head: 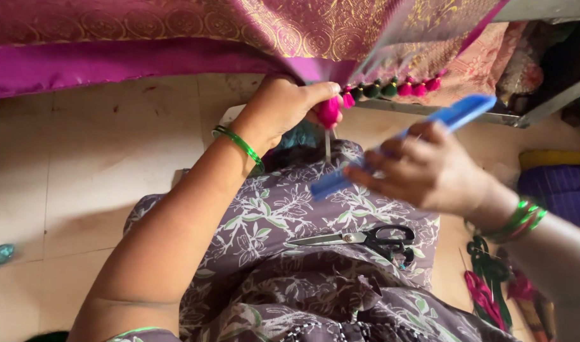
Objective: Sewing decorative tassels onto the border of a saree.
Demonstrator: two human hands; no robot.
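Note:
My left hand pinches a pink tassel at the edge of a purple and gold patterned cloth that hangs across the top of the view. A thin thread drops from the tassel. My right hand holds a blue comb slanted up to the right, just right of the tassel; it is blurred by motion. A row of pink and dark green tassels runs along the cloth's edge to the right. Both wrists wear green bangles.
Black-handled scissors lie on my lap, on the grey leaf-print garment. Green and pink thread bundles lie on the floor at the right. A pale tiled floor spreads to the left. Folded fabrics sit at the right edge.

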